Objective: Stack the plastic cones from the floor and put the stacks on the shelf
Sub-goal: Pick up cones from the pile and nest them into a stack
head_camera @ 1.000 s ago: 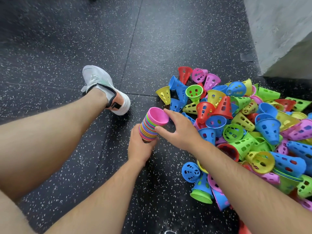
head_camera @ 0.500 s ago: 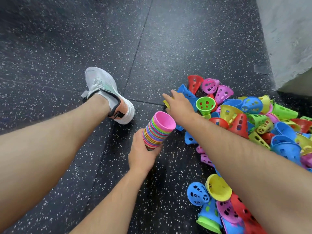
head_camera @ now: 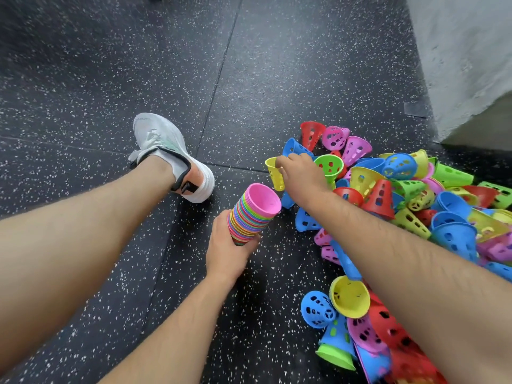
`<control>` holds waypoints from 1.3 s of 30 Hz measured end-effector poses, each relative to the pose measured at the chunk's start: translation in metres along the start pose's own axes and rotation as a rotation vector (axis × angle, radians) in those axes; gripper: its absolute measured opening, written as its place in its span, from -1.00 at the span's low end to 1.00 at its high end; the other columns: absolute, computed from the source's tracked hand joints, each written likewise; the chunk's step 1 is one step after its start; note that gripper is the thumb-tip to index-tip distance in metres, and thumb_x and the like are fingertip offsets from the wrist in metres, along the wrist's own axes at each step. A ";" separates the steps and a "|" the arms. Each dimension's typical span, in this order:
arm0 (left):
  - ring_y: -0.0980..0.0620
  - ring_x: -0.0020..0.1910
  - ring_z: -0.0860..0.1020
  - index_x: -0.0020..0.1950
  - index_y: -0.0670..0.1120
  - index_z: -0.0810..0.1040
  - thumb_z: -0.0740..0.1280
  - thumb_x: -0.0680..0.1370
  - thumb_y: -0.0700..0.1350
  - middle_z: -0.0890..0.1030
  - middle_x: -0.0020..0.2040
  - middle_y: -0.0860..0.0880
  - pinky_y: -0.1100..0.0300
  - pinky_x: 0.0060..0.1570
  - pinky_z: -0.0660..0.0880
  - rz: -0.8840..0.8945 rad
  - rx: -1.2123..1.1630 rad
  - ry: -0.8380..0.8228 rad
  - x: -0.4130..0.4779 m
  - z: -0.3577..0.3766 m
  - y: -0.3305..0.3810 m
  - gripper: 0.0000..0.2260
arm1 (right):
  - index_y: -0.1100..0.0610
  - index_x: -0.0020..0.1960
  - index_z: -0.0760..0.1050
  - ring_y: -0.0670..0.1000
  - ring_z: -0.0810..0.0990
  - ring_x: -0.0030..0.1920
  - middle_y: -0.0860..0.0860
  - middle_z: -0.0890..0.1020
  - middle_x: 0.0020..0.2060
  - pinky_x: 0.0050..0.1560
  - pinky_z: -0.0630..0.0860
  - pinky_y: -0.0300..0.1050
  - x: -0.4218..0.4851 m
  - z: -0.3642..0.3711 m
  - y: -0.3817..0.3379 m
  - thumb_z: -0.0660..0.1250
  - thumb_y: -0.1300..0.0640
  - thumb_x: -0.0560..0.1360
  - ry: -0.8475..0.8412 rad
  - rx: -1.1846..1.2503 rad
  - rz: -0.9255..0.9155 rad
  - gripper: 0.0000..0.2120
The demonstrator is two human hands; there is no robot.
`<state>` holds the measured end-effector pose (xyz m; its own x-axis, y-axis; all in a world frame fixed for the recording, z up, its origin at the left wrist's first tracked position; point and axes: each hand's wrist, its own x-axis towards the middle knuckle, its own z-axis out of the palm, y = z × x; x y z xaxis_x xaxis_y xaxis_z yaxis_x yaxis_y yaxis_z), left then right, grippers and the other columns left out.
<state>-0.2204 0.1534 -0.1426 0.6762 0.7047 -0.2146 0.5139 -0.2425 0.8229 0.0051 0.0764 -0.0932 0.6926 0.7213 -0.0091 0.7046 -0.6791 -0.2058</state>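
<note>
Here, the left hand [head_camera: 230, 250] holds a stack of nested cones [head_camera: 253, 214] above the floor [head_camera: 83, 79], near the middle of the scene. Its grip is clamped round the stack's lower end. The stack tilts toward the far right, and its outermost cone is pink, with the open mouth facing up.

Just beyond that mouth, the right hand [head_camera: 302, 178] reaches over the far left edge of the pile of loose cones [head_camera: 415, 203]. Its grip is closed on a yellow cone [head_camera: 274, 173], with the fingers curled over the cone's rim. This cone hangs just beside the stack's pink rim, and whether they touch cannot be told.

The pile lies on the floor at the right, from the far side down to the near edge. It is a jumble of red, pink, blue, green and yellow cones with holes in their sides, lying at all angles.

To the left, a bare leg [head_camera: 69, 217] stretches out to a pale grey shoe [head_camera: 166, 151] resting on the dark speckled floor. A pale wall [head_camera: 465, 51] stands at the far right.
</note>
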 end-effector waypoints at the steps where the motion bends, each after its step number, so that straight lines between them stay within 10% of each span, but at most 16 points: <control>1: 0.08 0.07 0.55 0.26 0.10 0.45 0.64 0.36 0.00 0.52 0.12 0.12 0.06 0.04 0.50 -0.002 0.001 -0.004 -0.002 -0.001 0.001 -0.44 | 0.06 0.18 0.52 0.20 0.48 0.08 0.07 0.59 0.01 -0.10 0.52 0.10 -0.008 -0.007 0.002 0.23 0.18 0.63 0.035 0.053 -0.002 -0.83; 11: 0.05 0.00 0.62 0.13 0.14 0.46 0.60 0.31 0.03 0.58 0.05 0.06 -0.08 0.06 0.60 -0.021 0.045 -0.056 -0.026 0.005 0.010 -0.52 | 0.11 0.06 0.59 -0.01 0.58 0.03 -0.04 0.64 -0.02 0.06 0.46 -0.15 -0.113 -0.063 -0.003 0.34 0.15 0.59 0.477 0.589 0.028 -0.91; 29: 0.01 -0.10 0.67 0.10 0.13 0.51 0.61 0.25 0.12 0.64 0.01 0.00 -0.13 -0.05 0.65 -0.048 -0.002 -0.074 -0.032 0.012 0.014 -0.50 | 0.09 0.15 0.57 -0.09 0.53 0.16 -0.03 0.58 0.11 0.21 0.44 -0.20 -0.138 -0.030 -0.014 0.28 0.17 0.58 0.173 0.724 0.012 -0.82; 39: 0.05 0.06 0.60 0.16 0.24 0.40 0.59 0.33 0.10 0.55 0.11 0.13 -0.14 0.13 0.57 -0.049 -0.027 -0.042 -0.031 0.011 0.010 -0.49 | 0.08 0.51 0.25 0.20 0.36 0.34 0.09 0.41 0.33 0.30 0.42 0.12 -0.036 0.003 0.009 0.30 0.16 0.57 -0.212 0.141 0.200 -0.46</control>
<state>-0.2306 0.1224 -0.1338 0.6721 0.6869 -0.2764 0.5328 -0.1894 0.8248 -0.0138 0.0446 -0.0977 0.7571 0.5976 -0.2640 0.5192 -0.7956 -0.3123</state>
